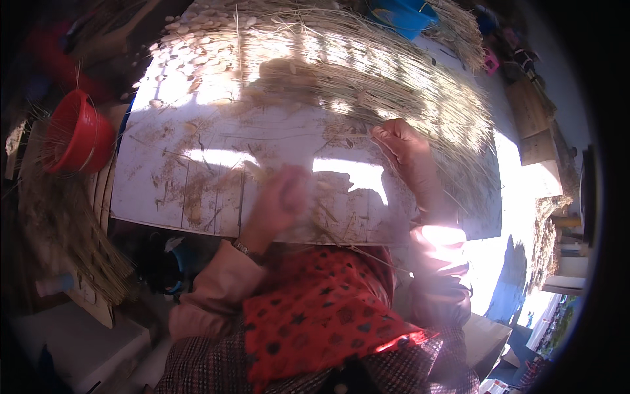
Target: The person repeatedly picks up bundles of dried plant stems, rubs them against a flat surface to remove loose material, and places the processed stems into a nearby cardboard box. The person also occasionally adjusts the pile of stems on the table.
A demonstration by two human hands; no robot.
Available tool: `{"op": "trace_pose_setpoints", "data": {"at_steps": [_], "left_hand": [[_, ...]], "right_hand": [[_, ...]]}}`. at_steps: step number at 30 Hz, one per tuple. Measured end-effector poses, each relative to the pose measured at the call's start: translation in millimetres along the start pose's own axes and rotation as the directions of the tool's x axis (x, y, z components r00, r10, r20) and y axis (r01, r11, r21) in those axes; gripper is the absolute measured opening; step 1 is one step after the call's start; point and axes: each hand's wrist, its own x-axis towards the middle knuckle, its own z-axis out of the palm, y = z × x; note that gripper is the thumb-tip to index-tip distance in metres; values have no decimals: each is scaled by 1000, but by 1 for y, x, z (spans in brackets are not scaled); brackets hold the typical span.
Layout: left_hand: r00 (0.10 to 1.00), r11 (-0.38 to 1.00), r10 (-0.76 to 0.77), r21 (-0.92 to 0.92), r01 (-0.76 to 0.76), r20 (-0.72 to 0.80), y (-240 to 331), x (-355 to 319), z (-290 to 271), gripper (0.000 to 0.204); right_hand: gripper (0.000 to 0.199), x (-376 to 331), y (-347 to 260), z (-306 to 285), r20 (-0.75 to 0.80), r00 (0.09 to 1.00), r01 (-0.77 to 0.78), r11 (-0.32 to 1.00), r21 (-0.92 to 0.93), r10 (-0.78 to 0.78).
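A white board lies in front of me, strewn with bits of straw. A wide layer of dry straw stalks covers its far and right part. My right hand is closed on a few stalks at the near edge of that layer. My left hand is blurred over the middle of the board, fingers curled; whether it holds straw I cannot tell. A wristwatch sits on my left wrist. A red cloth with dark spots covers my lap.
A red basin stands left of the board, with straw bundles below it. Pale pebbles lie at the board's far left. A blue tub sits at the far edge. Wooden boxes stand at the right.
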Motion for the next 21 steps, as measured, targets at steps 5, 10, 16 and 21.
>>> {"op": "trace_pose_setpoints", "data": {"at_steps": [5,10,16,21], "left_hand": [[998,950,-62,-307,63,16,-1,-4,-3,41],[994,942,-56,-324,83,90,0,3,-5,42],[998,940,-38,-341,19,-49,3,7,-5,39],[1000,958,-28,-287,23,-11,-2,17,-26,41]], "right_hand": [[24,-20,-55,-16,99,995,2,1000,-12,-1],[27,-74,-42,-42,119,985,-97,974,-204,123],[15,-173,-7,-117,-352,791,-601,745,-290,501],[23,-279,-3,-186,-714,295,-950,117,-288,635]]}}
